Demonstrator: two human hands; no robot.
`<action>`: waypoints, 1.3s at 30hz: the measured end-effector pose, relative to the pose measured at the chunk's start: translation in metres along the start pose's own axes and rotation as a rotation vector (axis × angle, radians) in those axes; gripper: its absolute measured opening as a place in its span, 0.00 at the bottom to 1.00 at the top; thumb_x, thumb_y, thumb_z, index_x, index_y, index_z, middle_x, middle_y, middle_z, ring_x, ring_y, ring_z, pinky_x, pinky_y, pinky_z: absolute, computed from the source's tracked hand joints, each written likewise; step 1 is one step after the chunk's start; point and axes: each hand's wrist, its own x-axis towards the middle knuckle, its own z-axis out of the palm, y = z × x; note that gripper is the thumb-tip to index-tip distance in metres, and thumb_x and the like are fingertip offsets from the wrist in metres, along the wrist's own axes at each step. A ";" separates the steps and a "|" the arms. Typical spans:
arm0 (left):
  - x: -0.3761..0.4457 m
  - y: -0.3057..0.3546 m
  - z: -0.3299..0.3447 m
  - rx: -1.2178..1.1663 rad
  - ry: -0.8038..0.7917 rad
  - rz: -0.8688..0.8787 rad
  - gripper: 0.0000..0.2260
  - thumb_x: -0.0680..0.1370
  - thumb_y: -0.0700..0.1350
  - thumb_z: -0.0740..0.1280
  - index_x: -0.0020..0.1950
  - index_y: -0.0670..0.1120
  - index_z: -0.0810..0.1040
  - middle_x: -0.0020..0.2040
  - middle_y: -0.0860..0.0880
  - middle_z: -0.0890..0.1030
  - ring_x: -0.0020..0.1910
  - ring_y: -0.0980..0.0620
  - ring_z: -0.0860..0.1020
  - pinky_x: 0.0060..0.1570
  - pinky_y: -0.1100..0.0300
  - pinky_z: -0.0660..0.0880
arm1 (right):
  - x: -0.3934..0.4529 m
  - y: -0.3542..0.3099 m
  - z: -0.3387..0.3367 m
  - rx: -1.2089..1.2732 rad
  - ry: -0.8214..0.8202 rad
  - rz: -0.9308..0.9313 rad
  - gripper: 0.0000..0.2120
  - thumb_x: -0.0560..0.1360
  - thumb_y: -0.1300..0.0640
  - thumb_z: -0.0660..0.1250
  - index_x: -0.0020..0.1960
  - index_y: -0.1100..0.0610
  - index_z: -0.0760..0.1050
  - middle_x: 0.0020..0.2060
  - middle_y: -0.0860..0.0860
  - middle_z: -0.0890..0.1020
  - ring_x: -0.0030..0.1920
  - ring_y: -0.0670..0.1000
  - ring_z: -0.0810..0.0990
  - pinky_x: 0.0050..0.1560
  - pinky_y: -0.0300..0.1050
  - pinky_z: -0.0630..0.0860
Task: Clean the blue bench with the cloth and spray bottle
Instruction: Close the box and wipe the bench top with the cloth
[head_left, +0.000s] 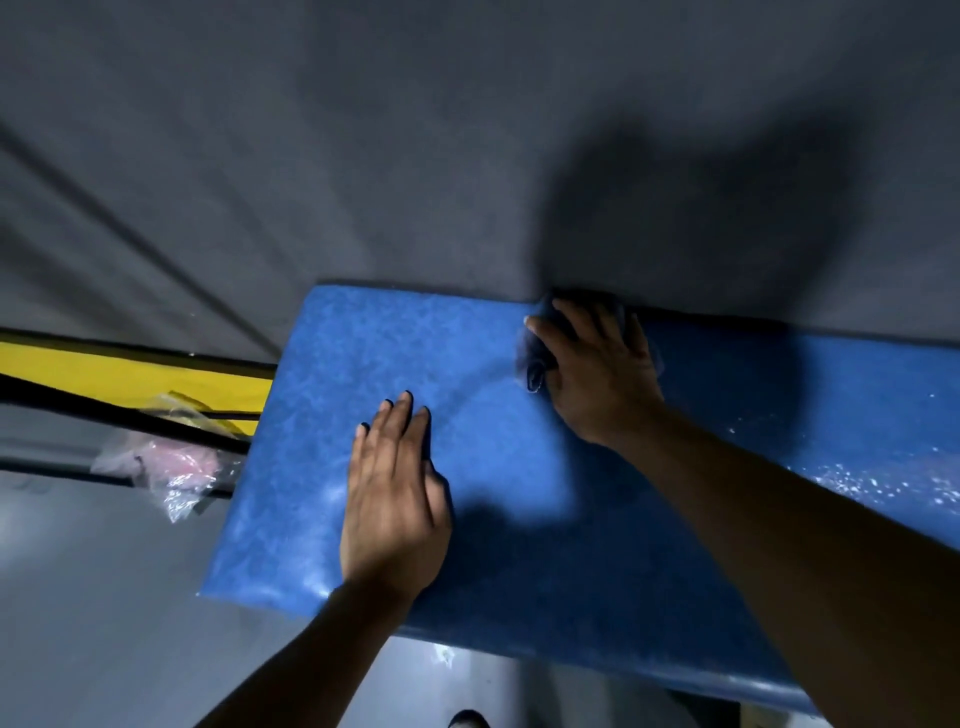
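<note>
Blue bench (322, 467) is bearing the flat, empty left hand (392, 506); at two o'clock, the right hand (597, 371) is gripping a bunched cloth (535, 371).

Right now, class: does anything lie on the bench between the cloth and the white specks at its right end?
Nothing visible does. The right hand presses the cloth at the blue bench's far edge; bare blue surface runs to the white specks. The left hand rests flat on the other side.

We see the cloth (535, 358) mostly hidden under the right hand (597, 374), the blue surface (363, 364) cut off at the right edge, a blurred plastic bag (171, 467) with contents we cannot identify
</note>
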 end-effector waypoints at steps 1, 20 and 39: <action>0.000 0.001 -0.002 0.005 -0.016 -0.005 0.25 0.77 0.40 0.59 0.75 0.38 0.72 0.78 0.41 0.69 0.80 0.43 0.64 0.80 0.42 0.56 | -0.006 0.001 -0.002 0.009 0.009 0.007 0.30 0.73 0.44 0.57 0.75 0.44 0.64 0.78 0.49 0.61 0.78 0.58 0.57 0.75 0.68 0.55; -0.039 0.119 0.021 -0.035 -0.194 0.126 0.26 0.75 0.42 0.59 0.73 0.40 0.74 0.78 0.40 0.69 0.79 0.41 0.66 0.78 0.42 0.60 | -0.268 0.024 0.024 0.026 0.196 0.265 0.36 0.60 0.41 0.62 0.68 0.47 0.79 0.72 0.54 0.76 0.74 0.57 0.67 0.65 0.67 0.72; -0.044 0.140 0.053 0.135 -0.148 0.180 0.27 0.75 0.45 0.60 0.76 0.46 0.72 0.80 0.46 0.67 0.81 0.47 0.62 0.78 0.43 0.60 | -0.097 0.113 0.000 -0.025 0.122 -0.085 0.34 0.70 0.52 0.69 0.76 0.49 0.67 0.79 0.53 0.63 0.80 0.59 0.59 0.73 0.70 0.59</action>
